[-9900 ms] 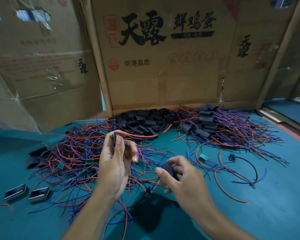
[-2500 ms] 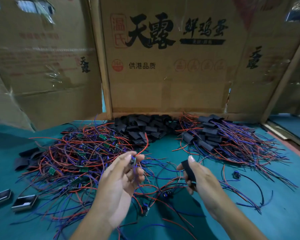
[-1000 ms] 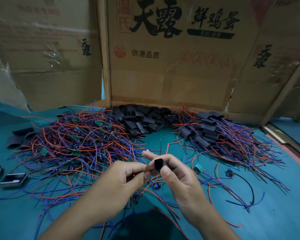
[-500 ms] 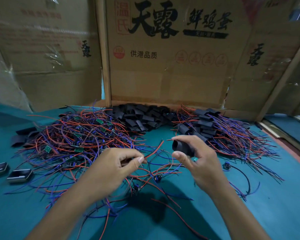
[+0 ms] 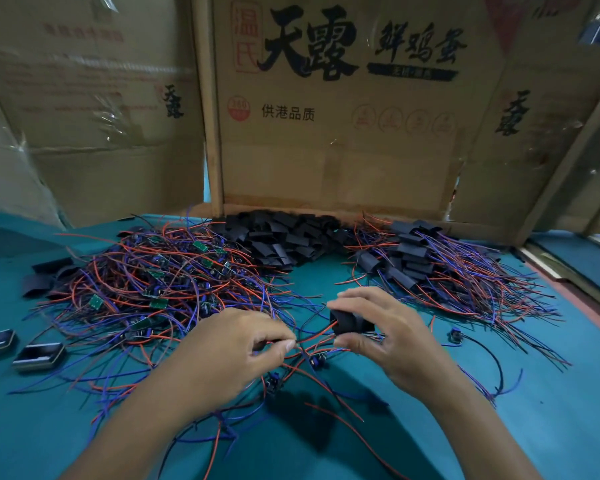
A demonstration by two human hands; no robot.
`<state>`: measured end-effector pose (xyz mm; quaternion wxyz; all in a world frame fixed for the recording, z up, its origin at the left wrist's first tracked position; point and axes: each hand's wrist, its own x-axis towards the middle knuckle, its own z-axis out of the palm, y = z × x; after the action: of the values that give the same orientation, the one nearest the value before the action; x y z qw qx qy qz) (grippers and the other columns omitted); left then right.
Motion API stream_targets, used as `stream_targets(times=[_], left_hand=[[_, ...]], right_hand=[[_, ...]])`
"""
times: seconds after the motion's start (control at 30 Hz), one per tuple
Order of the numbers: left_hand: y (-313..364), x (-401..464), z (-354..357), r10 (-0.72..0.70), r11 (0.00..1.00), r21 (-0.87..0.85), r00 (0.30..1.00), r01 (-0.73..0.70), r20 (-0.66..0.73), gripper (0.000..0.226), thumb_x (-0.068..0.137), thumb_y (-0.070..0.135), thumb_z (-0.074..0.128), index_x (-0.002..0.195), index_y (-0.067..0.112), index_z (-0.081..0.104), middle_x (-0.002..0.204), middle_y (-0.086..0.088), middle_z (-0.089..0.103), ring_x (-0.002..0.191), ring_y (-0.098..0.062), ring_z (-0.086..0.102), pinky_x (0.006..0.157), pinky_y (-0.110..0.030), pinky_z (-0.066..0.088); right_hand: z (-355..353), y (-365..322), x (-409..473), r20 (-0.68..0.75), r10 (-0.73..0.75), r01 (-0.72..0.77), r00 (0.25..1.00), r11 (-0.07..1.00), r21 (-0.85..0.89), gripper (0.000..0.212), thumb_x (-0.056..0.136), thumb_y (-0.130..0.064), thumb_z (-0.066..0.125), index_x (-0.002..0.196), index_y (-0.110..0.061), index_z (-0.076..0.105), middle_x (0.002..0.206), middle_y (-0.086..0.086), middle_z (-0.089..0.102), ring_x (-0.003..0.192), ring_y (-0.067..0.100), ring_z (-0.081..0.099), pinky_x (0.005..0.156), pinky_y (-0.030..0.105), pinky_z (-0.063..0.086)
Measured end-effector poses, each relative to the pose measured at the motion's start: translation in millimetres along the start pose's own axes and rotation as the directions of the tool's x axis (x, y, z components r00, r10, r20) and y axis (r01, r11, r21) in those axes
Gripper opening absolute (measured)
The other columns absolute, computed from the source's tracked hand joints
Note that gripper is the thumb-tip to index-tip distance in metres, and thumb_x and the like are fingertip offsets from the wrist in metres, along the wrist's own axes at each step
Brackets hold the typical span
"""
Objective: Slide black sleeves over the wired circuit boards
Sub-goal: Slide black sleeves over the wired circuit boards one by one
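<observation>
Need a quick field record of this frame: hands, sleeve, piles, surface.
left hand: pinches red wire leading into the sleeve
right hand: holds black sleeve
board in sleeve: not visible
unsleeved pile: left, green boards with red and blue wires
spare sleeves: heap at back centre
sleeved pile: back right
surface: teal mat
backdrop: cardboard boxes

Left hand thumb-to-forefinger in a pinch, right hand beside it, fingers curled.
</observation>
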<state>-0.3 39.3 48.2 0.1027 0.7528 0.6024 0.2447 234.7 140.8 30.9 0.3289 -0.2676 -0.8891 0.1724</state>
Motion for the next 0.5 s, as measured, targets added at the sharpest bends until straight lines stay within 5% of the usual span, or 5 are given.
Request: stream_targets(times=[0.13, 0.3, 0.5], left_hand=[[-3.2, 1.1, 2.6, 0.027, 0.997, 0.078, 1.0, -0.027, 0.003, 0.033, 0.094, 0.056, 0.039, 0.098, 0.036, 0.065, 0.082, 0.013, 0.06, 0.076, 0.001, 0.05, 0.067, -0.032, 0.043], [0.9, 1.1, 10.5, 0.055, 0.998, 0.042, 0.998, -0.053, -0.041, 0.032, 0.097, 0.059, 0.038, 0.127, 0.049, 0.042, 0.077, 0.027, 0.055, 0.064, 0.004, 0.048, 0.058, -0.029, 0.034], [6.8, 1.0, 20.0, 0.016, 0.989, -0.143, 0.982, -0.043, -0.186, 0.049, 0.094, 0.072, 0.024, 0.13, 0.043, 0.04, 0.089, 0.016, 0.056, 0.082, -0.001, 0.055, 0.069, -0.019, 0.039]], right_hand=[[0.1, -1.5, 0.5, 0.059, 0.004, -0.001, 0.998, 0.999, -0.038, 0.043, 0.084, -0.048, 0.064, 0.121, -0.026, 0.067, 0.124, -0.007, 0.056, 0.117, 0.0, 0.048, 0.101, 0.014, 0.032], [19.4, -19.2, 0.6, 0.032, -0.151, 0.147, 0.988, 0.858, -0.493, 0.041, 0.083, -0.064, 0.05, 0.101, -0.034, 0.071, 0.109, -0.016, 0.065, 0.126, 0.017, 0.052, 0.108, 0.058, 0.02], [51.5, -38.5, -1.1, 0.127, -0.093, 0.129, 0.988, 0.941, -0.312, 0.049, 0.089, -0.054, 0.051, 0.114, -0.013, 0.062, 0.096, 0.001, 0.063, 0.093, 0.023, 0.059, 0.092, 0.042, 0.045]])
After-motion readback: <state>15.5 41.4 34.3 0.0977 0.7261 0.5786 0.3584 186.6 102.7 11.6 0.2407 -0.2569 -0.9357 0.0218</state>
